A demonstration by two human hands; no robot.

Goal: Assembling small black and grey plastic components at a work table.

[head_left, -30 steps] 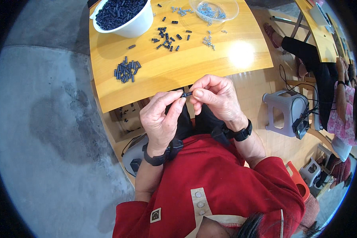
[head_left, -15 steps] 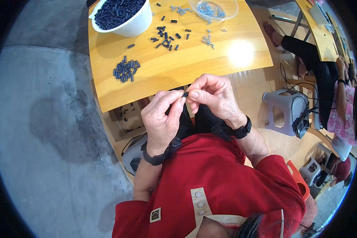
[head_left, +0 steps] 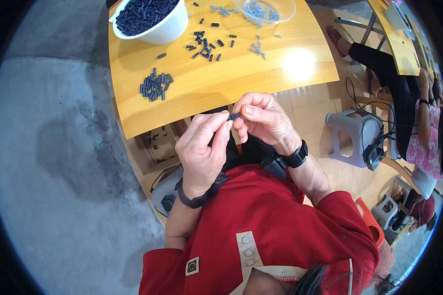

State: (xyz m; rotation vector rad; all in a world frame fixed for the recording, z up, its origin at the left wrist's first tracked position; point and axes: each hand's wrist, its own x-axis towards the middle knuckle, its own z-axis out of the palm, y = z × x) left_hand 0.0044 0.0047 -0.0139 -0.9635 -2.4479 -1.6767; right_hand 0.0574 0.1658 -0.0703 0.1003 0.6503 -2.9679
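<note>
Between my two hands, just off the table's near edge, is a small black cylindrical plastic piece (head_left: 235, 116). My left hand (head_left: 203, 147) pinches its left end between thumb and forefinger. The thumb and fingers of my right hand (head_left: 269, 120) close around its right end. Whether a smaller part sits in it is too small to make out. On the table beyond lie a dense pile of black cylindrical pieces (head_left: 155, 86), a looser scatter of similar pieces (head_left: 205, 46), and small silvery metal parts (head_left: 257, 48).
A white tub (head_left: 170, 30) full of black pieces stands at the table's far left. Near it is a clear round dish (head_left: 286, 14) with silvery parts. The wooden table (head_left: 192, 88) ends before my lap. Rightward are a grey stool (head_left: 354, 130) with cables and another person (head_left: 423, 123).
My right thumb and fingers have shifted slightly rightward along the black piece, so more of it shows between my hands. My left hand keeps its pinch in nearly the same place.
</note>
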